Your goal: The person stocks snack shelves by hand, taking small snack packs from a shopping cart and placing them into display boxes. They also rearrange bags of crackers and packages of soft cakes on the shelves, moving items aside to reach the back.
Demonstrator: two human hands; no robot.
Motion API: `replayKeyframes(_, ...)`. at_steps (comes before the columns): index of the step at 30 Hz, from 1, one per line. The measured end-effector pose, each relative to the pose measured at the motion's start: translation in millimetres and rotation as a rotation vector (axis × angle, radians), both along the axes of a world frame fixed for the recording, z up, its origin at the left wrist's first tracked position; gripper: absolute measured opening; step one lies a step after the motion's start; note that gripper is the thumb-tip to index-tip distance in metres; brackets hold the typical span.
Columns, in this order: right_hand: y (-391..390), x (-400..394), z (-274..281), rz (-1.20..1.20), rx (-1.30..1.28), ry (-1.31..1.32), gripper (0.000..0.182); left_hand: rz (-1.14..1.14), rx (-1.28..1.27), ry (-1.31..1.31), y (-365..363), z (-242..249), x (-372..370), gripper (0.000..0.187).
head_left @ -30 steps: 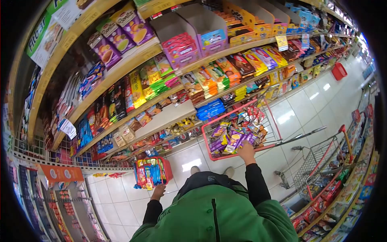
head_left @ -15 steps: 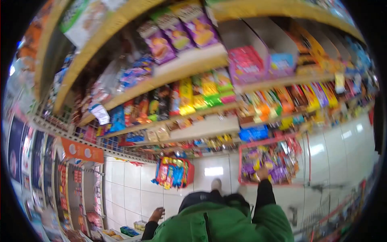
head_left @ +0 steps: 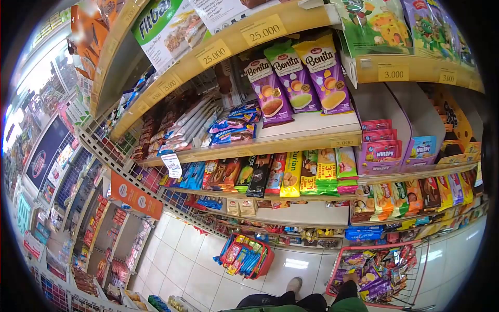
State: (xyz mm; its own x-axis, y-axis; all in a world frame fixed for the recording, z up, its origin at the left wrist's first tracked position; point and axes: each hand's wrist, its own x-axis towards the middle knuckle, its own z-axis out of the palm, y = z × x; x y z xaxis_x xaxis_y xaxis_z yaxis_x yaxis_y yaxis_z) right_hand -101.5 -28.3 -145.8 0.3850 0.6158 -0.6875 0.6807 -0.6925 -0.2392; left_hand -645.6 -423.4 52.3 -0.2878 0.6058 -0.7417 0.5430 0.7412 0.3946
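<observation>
My right hand [head_left: 351,277] reaches over the near side of a red-rimmed cart [head_left: 427,270], among purple snack packs [head_left: 372,292]. Its fingers are too small and too mixed with the packs to show whether they grip one. More colourful snack packets [head_left: 399,260] fill the cart. To its left on the floor stands a red basket [head_left: 267,265] heaped with blue, yellow and red packets [head_left: 241,256]. My left hand is out of view.
Curved shelves stand ahead. They carry Bonita packs [head_left: 296,75], Oreo packs [head_left: 234,127], pink Whipsy packets [head_left: 382,148] and a row of biscuit packs [head_left: 291,174]. A wire-mesh panel [head_left: 112,143] and another rack [head_left: 99,234] are at left. White floor tiles [head_left: 195,275] lie below.
My view has tilted upward, so the shelves show larger and the cart and basket sit lower in view. My left hand has left the view. My right hand stays at the cart.
</observation>
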Motion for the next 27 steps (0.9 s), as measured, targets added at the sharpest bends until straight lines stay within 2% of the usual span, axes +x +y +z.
replayKeyframes(3,-15.3,-11.5,-16.3,-0.021,0.258,0.130,0.037,-0.083,0.028,0.012,10.9,-14.0,-7.5,0.031)
replayKeyframes(4,-21.8,-9.8,-12.3,-0.073,0.277,0.102,0.036,-0.120,0.042,0.019,16.8,-20.1,-11.5,0.031)
replayKeyframes(6,-27.4,-15.6,31.1,-0.185,0.323,0.038,0.032,-0.282,0.088,0.058,26.0,-40.0,-23.9,0.030)
replayKeyframes(7,-30.3,-16.5,72.1,-0.249,0.398,0.027,0.032,-0.462,0.142,0.113,29.6,-61.8,-40.6,0.030)
replayKeyframes(9,-40.7,-7.1,152.4,-0.371,0.559,-0.009,0.031,-1.036,0.372,0.388,46.1,-104.9,-71.4,0.029)
replayKeyframes(10,-45.5,3.7,140.4,-0.344,0.695,-0.055,0.034,-0.571,0.300,0.366,72.3,-103.9,-58.2,0.033)
replayKeyframes(11,-46.5,11.3,156.2,-0.374,0.771,0.020,0.037,-0.069,0.341,0.326,150.4,4.3,28.1,0.037)
replayKeyframes(12,-43.6,12.4,180.6,-0.398,0.846,0.095,0.040,-0.139,0.522,0.311,197.7,40.8,54.6,0.034)
replayKeyframes(13,-41.4,11.8,204.0,-0.417,0.917,0.171,0.044,-0.329,0.835,0.378,237.4,58.1,67.8,0.033)
replayKeyframes(14,-35.8,9.9,215.9,-0.396,0.999,0.326,0.044,-0.374,0.944,0.382,271.2,94.5,97.9,0.032)
replayKeyframes(15,-30.0,4.1,228.6,-0.372,1.074,0.485,0.044,-0.355,1.011,0.264,301.7,141.6,132.6,0.033)
replayKeyframes(16,-27.5,-10.4,262.0,-0.362,1.090,0.636,0.044,-0.473,1.200,0.167,330.1,165.9,153.7,0.036)
replayKeyframes(17,-25.1,-29.7,298.2,-0.351,1.103,0.790,0.044,-0.548,1.256,0.112,342.8,200.7,180.0,0.044)
replayKeyframes(19,-29.9,-67.7,362.4,-0.211,1.047,0.923,0.041,-0.784,1.217,0.086,351.4,254.0,214.5,0.052)
replayKeyframes(21,-40.8,-106.6,415.3,-0.093,1.011,1.019,0.040,-0.969,1.317,0.237,347.8,284.6,233.3,0.058)
replayKeyframes(24,-52.4,-143.9,447.1,-0.045,0.990,1.183,0.034,-1.004,1.348,0.305,349.6,277.9,222.5,0.063)
replayKeyframes(27,-58.2,-165.1,468.2,-0.073,0.875,1.436,0.031,-0.907,1.241,-0.027,352.1,265.1,191.6,0.068)
